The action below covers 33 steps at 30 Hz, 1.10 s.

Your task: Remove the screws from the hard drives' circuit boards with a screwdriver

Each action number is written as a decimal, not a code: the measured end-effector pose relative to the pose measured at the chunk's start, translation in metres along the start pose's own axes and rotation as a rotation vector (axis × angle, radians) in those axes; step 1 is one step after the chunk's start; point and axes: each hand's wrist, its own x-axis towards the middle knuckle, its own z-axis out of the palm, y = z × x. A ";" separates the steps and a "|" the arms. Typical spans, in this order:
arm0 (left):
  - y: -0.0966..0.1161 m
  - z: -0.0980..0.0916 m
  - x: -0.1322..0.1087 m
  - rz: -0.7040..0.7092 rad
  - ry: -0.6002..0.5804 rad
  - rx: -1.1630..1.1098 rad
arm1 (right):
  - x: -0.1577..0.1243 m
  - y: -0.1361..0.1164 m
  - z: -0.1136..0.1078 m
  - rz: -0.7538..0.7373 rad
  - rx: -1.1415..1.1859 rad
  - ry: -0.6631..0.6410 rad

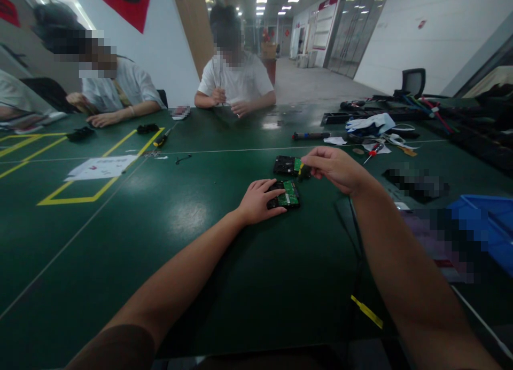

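My left hand (258, 202) rests on a hard drive (292, 196) with a green circuit board facing up. Its fingers reach over the drive's left part, and the thumb lies along the near edge. Just beyond lies a second hard drive (285, 165), also with some green board showing. At that drive's right end, my right hand (331, 167) is closed in a pinch. A small yellow piece (302, 168) shows below its fingertips, too small to name. Whether the pinch holds this piece, I cannot tell.
Across the green table (192, 284) sit two people. Rightward lie a red-handled screwdriver (374, 151), gloves (371, 124), cables and a blue bin (487, 215). A yellow strip (366, 311) is near the front edge. Paper (100, 167) lies left, inside yellow tape marks.
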 end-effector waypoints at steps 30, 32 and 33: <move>-0.001 0.003 0.000 0.006 0.015 -0.003 | -0.005 -0.007 0.012 0.016 0.198 -0.184; -0.001 0.002 0.000 0.007 0.018 -0.004 | -0.005 -0.007 0.010 -0.024 0.088 -0.165; -0.001 0.002 0.000 0.007 0.018 -0.005 | -0.004 -0.007 0.010 -0.041 0.044 -0.144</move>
